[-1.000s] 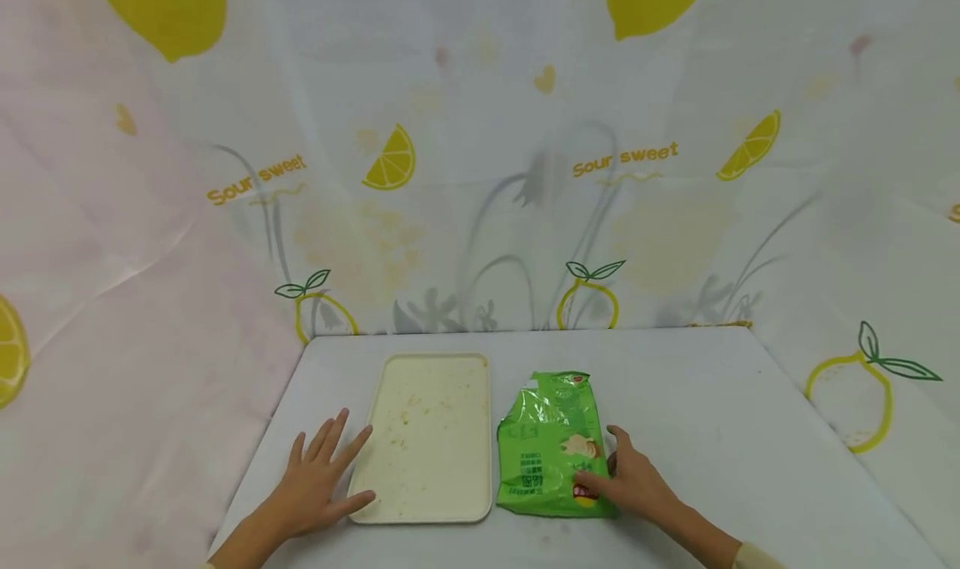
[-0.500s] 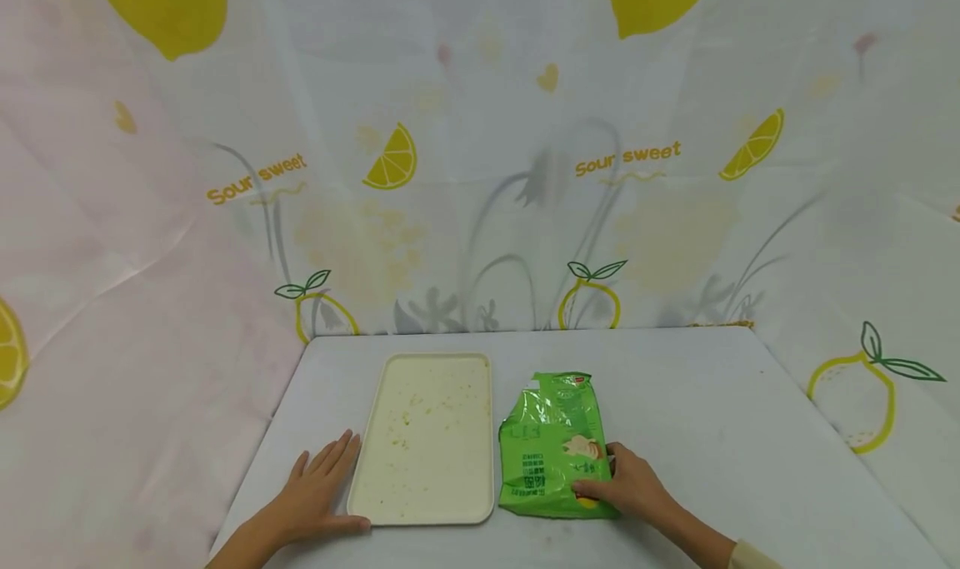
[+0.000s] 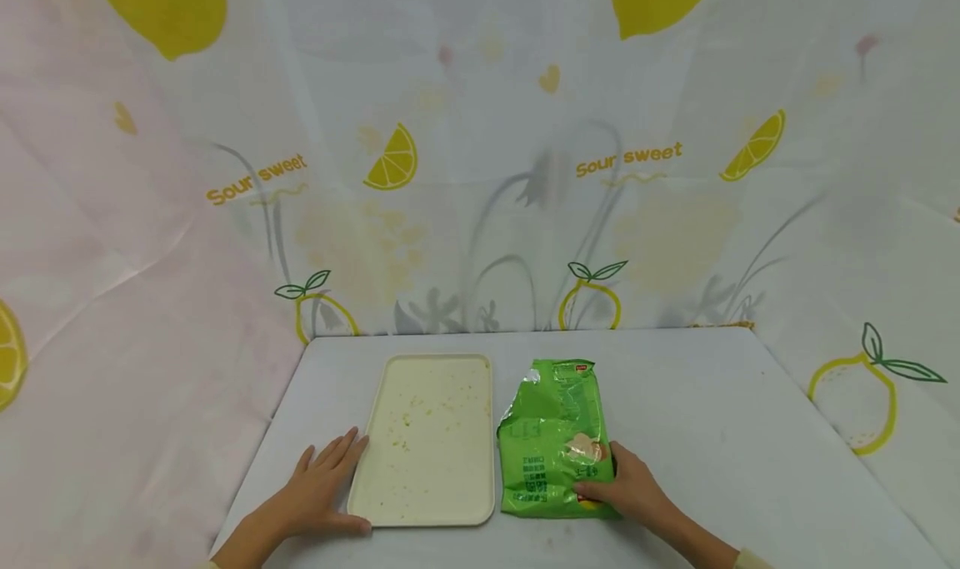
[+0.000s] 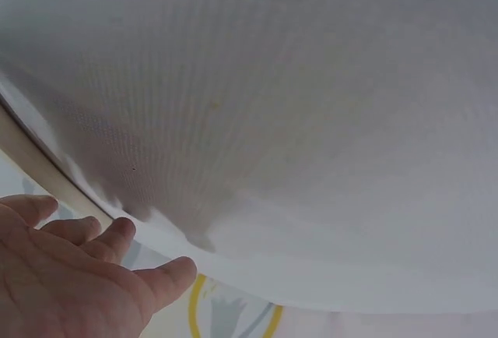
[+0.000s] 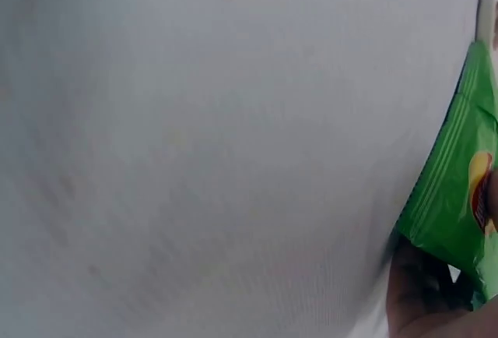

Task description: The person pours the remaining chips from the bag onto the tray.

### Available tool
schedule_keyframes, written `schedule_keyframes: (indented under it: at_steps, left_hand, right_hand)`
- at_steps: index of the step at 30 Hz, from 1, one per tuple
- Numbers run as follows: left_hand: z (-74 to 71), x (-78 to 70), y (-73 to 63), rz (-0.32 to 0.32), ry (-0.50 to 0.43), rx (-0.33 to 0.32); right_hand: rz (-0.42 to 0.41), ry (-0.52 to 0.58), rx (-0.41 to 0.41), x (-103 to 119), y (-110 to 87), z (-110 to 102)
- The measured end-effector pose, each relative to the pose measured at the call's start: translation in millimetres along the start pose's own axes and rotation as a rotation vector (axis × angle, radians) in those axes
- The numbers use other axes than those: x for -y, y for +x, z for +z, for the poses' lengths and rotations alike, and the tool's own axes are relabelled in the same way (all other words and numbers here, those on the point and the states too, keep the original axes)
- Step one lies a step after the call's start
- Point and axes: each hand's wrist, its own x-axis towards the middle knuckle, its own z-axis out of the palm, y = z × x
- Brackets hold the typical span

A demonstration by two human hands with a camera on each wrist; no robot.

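Observation:
In the head view a green plastic snack bag [image 3: 551, 436], printed and torn at its upper left corner, lies on the right of a cream tray [image 3: 420, 502]. My right hand [image 3: 630, 487] pinches the bag's near right edge, thumb on top and fingers underneath. The right wrist view shows the bag's sealed edge [image 5: 436, 190] above those fingers. At the tray's left edge my left hand [image 3: 321, 487] rests with fingers extended, fingertips and thumb right at the rim. Left wrist view has the left hand [image 4: 78, 276] beside the tray's rim [image 4: 47, 170].
Small yellowish crumbs [image 3: 406, 421] are scattered over the tray. Both things lie on a white-covered table [image 3: 712, 436]. A cloth backdrop [image 3: 480, 244] with lemon prints rises behind the table and along its sides.
My left hand has come down to the tray's left rim. My right hand has closed on the bag's edge, and the bag's far end has risen a little and shifted.

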Motion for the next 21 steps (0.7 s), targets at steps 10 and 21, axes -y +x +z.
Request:
schedule_keyframes:
  at_steps: [10,21]
  left_hand:
    - [-0.5,-1.1,5.8,0.000,-0.035,0.056]
    - [-0.6,-0.9,9.8,-0.014,-0.076,0.110]
  right_hand:
    - [-0.096,0.106,0.060,-9.5,-1.8,-0.7]
    - [-0.160,0.160,0.097,-10.5,-1.0,0.5]
